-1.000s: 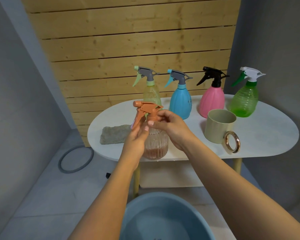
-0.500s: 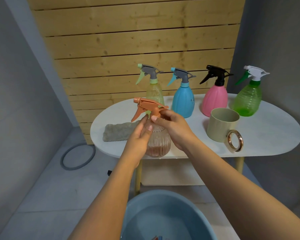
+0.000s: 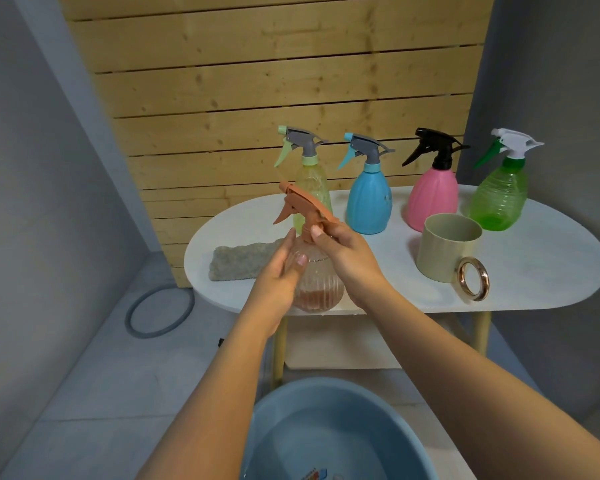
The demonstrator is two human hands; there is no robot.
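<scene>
Clear ribbed bottle point(image 3: 321, 282) stands on the table point(image 3: 534, 265), left of the beige mug point(image 3: 440, 258); my left grip point(image 3: 276, 282) clasps its body; my right grip point(image 3: 347, 258) pinches the orange spray head point(image 3: 303, 206) at its neck.

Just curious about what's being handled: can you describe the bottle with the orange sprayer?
The spray bottle is clear, ribbed, peach-tinted plastic with a little pinkish liquid. It stands upright at the front edge of the white table. The left hand holds its side; the right hand pinches the collar of its orange trigger head.
</scene>
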